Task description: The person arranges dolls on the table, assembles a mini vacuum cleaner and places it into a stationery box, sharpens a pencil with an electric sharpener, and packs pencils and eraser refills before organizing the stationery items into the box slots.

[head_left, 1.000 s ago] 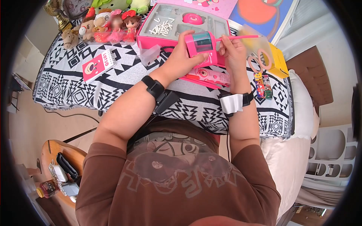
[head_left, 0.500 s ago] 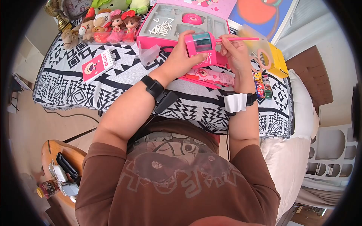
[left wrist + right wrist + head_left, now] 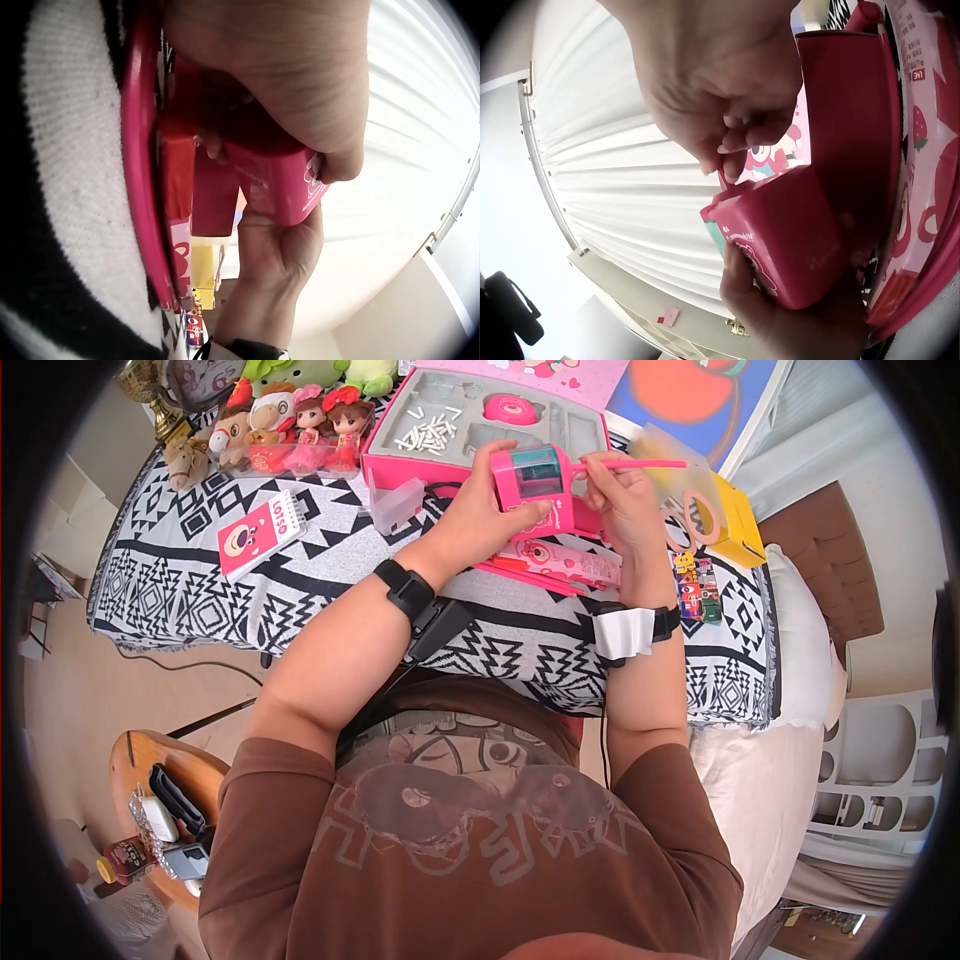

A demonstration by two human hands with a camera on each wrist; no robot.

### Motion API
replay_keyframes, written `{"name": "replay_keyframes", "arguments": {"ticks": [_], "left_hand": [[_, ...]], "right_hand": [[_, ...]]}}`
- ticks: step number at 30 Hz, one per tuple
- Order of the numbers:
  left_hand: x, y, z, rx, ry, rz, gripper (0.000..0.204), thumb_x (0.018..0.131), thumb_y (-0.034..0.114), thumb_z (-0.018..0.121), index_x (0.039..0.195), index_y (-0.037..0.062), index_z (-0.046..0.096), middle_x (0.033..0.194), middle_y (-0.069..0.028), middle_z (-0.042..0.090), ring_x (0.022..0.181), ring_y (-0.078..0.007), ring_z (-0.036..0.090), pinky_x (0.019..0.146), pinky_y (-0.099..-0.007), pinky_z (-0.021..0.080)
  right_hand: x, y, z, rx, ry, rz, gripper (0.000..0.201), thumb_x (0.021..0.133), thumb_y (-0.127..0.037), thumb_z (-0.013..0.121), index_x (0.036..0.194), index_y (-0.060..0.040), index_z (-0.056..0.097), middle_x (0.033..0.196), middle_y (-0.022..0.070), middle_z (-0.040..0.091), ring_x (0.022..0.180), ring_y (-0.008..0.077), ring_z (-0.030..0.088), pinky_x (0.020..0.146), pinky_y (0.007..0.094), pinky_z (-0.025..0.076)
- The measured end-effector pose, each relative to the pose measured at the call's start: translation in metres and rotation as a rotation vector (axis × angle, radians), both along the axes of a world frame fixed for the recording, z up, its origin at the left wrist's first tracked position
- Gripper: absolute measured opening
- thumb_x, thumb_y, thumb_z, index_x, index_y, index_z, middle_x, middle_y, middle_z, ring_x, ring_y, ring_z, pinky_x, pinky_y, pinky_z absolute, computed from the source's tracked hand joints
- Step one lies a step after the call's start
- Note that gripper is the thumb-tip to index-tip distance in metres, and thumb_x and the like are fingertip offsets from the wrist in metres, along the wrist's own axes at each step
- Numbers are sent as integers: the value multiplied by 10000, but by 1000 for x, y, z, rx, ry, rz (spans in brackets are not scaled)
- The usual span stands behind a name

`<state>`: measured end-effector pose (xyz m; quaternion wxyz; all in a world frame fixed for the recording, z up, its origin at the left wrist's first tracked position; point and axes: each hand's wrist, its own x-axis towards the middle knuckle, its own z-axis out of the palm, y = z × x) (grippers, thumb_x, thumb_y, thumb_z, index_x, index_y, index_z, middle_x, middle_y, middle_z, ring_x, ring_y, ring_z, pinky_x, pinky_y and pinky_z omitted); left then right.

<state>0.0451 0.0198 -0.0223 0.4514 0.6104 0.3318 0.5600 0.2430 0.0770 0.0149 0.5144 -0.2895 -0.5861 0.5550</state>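
Observation:
My left hand [image 3: 470,525] grips a pink pencil sharpener [image 3: 560,512] with a teal see-through window, its thumb lying across the printed front. From the right, my right hand [image 3: 628,510] pinches a pink pencil [image 3: 660,463] between thumb and fingers, close to the sharpener's side opening. The pencil lies nearly level, its far end sticking out to the right; its tip is hidden. In the right wrist view the fingertips are right at the sharpener's [image 3: 787,232] raised opening, and the left thumb presses its printed face.
Behind stands an open pink gift box [image 3: 385,468] holding short white sticks [image 3: 428,432]. A pink pencil case [image 3: 565,563] and pencils lie below the hands. Left are a clear container [image 3: 397,507] and a notepad [image 3: 260,538]; right, a yellow box [image 3: 742,520] and pink scissors [image 3: 704,518].
My right wrist has shifted slightly right and its hand has turned a little, fingers still pinching the pencil. The left hand and sharpener have stayed in place.

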Motion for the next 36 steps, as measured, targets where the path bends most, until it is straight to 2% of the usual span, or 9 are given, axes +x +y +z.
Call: {"name": "replay_keyframes", "arguments": {"ticks": [5,7,16,19,21,26,28,34,36], "left_hand": [[0,1,-2,8,13,5,829,833,201,750,1411,-7,194,1269,-206,520,1154,-215,553,981,-337,459],[0,0,-2,21,26,12,829,834,202,750,1411,-7,194,1265,-206,522,1150,-215,556,980,-337,460],[1,0,-1,25,29,23,818,837,191,745,1408,-9,194,1253,-207,532,1137,-222,568,978,-337,464],[1,-1,0,18,25,23,825,833,199,749,1408,-9,196,1252,-208,531,1137,-224,569,977,-338,463],[0,-1,-1,24,46,25,748,860,139,711,1419,56,219,1298,-166,501,1167,-195,533,975,-334,461],[1,0,-2,16,48,21,755,857,138,712,1421,55,217,1295,-165,499,1167,-196,531,975,-334,460],[1,0,-2,17,55,25,755,856,135,712,1421,55,217,1289,-164,503,1162,-196,534,973,-334,461],[1,1,-4,26,52,38,747,855,118,708,1419,56,221,1276,-166,511,1144,-192,544,962,-331,467],[1,2,-4,24,25,18,840,822,209,757,1407,-19,199,1263,-213,521,1149,-228,561,982,-338,457]], "right_hand": [[2,-2,3,32,-42,79,156,921,-158,662,939,-3,657,596,-24,533,507,50,442,495,202,338],[-2,-1,-2,21,-35,-1,148,922,-157,660,920,-9,654,588,-28,528,497,48,439,487,200,334],[-9,0,-7,4,31,-70,150,916,-171,672,876,-28,649,626,-14,572,506,42,445,478,193,328],[-8,0,-6,13,12,-50,150,915,-171,674,882,-26,653,653,-12,583,520,44,450,489,193,336],[-3,2,-7,22,-3,-24,148,915,-169,673,895,-24,652,664,-8,589,529,46,454,497,193,341],[-1,3,-8,44,1,27,149,918,-164,667,931,-17,646,686,2,597,553,50,463,517,195,352],[-1,3,-8,66,-37,25,142,956,-171,621,968,-30,617,682,-5,565,538,56,452,511,210,361],[-3,2,-8,26,-2,6,149,926,-166,658,928,-18,641,658,-5,576,550,53,457,519,197,348],[-5,0,-6,27,1,1,148,927,-166,657,927,-19,641,650,-8,571,549,52,456,520,197,347]]}}
